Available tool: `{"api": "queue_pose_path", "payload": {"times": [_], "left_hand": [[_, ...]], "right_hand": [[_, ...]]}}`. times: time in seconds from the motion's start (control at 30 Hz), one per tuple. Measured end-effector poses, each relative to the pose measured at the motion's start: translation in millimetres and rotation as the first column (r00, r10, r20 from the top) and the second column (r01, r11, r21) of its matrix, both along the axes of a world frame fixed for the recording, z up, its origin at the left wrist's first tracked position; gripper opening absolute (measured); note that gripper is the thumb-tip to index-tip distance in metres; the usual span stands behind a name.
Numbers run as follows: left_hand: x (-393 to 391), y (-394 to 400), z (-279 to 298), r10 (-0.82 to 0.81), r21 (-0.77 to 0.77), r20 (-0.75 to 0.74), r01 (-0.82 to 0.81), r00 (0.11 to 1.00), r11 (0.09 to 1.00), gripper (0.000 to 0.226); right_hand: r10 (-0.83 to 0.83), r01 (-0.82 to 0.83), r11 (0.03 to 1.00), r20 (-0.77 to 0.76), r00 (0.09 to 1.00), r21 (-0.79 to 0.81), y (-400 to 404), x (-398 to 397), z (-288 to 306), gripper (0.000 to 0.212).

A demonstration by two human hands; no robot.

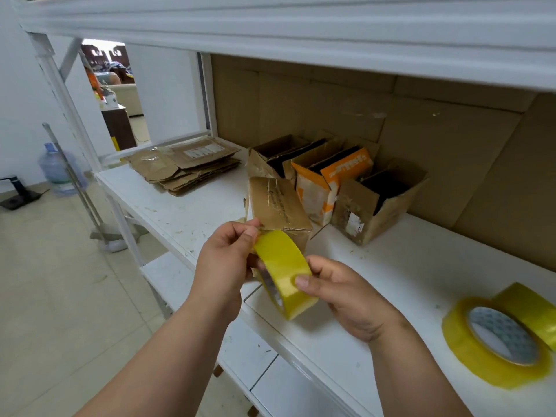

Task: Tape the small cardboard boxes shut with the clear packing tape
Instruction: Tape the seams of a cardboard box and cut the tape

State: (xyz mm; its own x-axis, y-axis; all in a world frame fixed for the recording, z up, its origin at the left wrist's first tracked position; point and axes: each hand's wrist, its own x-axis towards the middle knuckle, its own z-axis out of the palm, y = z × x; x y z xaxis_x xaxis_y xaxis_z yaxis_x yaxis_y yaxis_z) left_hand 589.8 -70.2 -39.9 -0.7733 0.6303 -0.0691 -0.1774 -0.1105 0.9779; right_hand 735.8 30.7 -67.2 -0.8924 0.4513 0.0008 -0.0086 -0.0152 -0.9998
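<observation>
Tape roll [284, 273], yellowish-clear, is held upright in the air over the front edge of a white shelf [400, 266], just in front of a closed box [278, 206]. The roll is steadied by the right hand [346, 299], thumb pressed flat on the outer wrap and the other fingers curled behind it, mostly hidden. The left hand [228, 260] is set at the top of the roll, thumb and forefinger pinched together at the wrap; probably the loose end is being picked free, though no lifted strip can be made out. The grip suits that: one hand fixing the roll, the other working the edge, the box kept close for the first strip. The box stands on the shelf with old tape on its top flaps. Behind it three open boxes [361, 188] are lined against a cardboard backing [421, 130]. A stack of flattened cartons [186, 167] lies at the shelf's far left. Two spare rolls [493, 335] lie at the right, touching. The shelf surface is scuffed and littered with scraps. Tiled floor [60, 296], a water bottle [57, 170] and a doorway [114, 91] are seen at left.
</observation>
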Motion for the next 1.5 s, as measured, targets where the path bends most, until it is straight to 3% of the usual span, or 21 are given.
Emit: {"api": "queue_pose_path", "payload": {"times": [0.13, 0.37, 0.47, 0.57, 0.67, 0.8, 0.87, 1.0, 1.07, 1.17, 1.3, 1.4, 1.5], "left_hand": [[11, -1, 4, 0.13, -0.037, -0.07, -0.132, 0.989, 0.991, 0.019], [34, 2, 19, 0.164, 0.064, -0.112, -0.158, 0.98, 0.985, 0.023], [35, 3, 33, 0.232, 0.165, -0.037, -0.223, 0.972, 0.961, 0.021], [31, 6, 43, 0.218, 0.217, 0.032, -0.219, 0.976, 0.951, 0.02], [31, 11, 41, 0.175, 0.214, 0.161, -0.207, 0.971, 0.955, 0.017], [18, 14, 36, 0.162, 0.207, 0.344, -0.243, 0.925, 0.948, 0.004], [16, 16, 30, 0.176, 0.181, 0.381, -0.26, 0.907, 0.948, 0.006], [19, 26, 16, 0.34, 0.119, 0.274, -0.382, 0.9, 0.916, 0.02], [20, 32, 12, 0.427, 0.11, 0.195, -0.453, 0.883, 0.885, 0.018], [23, 40, 7, 0.503, 0.078, 0.117, -0.513, 0.856, 0.855, 0.019], [24, 46, -3, 0.535, 0.059, 0.147, -0.548, 0.832, 0.834, 0.019], [24, 50, -8, 0.543, 0.064, 0.163, -0.558, 0.824, 0.827, 0.017], [25, 53, -11, 0.547, 0.063, 0.174, -0.563, 0.819, 0.824, 0.017]], "right_hand": [[-0.02, 0.023, 0.996, -0.037, 0.999, 0.082, 7, 12, 16, 0.054], [0.003, 0.004, 0.97, -0.028, 1.0, 0.243, 9, 35, 44, 0.034], [-0.145, 0.082, 0.875, 0.097, 0.985, 0.477, 16, 44, 54, 0.033], [-0.343, 0.159, 0.753, 0.175, 0.923, 0.638, 29, 50, 54, 0.054], [-0.333, 0.188, 0.805, 0.166, 0.928, 0.563, 44, 59, 60, 0.056], [-0.185, 0.16, 0.935, 0.053, 0.981, 0.317, 65, 69, 64, 0.038], [-0.159, 0.148, 0.952, 0.022, 0.987, 0.268, 74, 70, 62, 0.033], [-0.198, 0.174, 0.936, 0.05, 0.979, 0.304, 94, 64, 55, 0.027], [-0.216, 0.178, 0.923, 0.076, 0.974, 0.341, 107, 56, 56, 0.017], [-0.25, 0.19, 0.895, 0.1, 0.963, 0.404, 122, 45, 58, 0.018], [-0.299, 0.205, 0.851, 0.125, 0.946, 0.483, 134, 31, 58, 0.019], [-0.33, 0.189, 0.814, 0.169, 0.929, 0.549, 138, 20, 56, 0.005], [-0.321, 0.15, 0.8, 0.204, 0.925, 0.582, 144, 14, 51, 0.015]]}}
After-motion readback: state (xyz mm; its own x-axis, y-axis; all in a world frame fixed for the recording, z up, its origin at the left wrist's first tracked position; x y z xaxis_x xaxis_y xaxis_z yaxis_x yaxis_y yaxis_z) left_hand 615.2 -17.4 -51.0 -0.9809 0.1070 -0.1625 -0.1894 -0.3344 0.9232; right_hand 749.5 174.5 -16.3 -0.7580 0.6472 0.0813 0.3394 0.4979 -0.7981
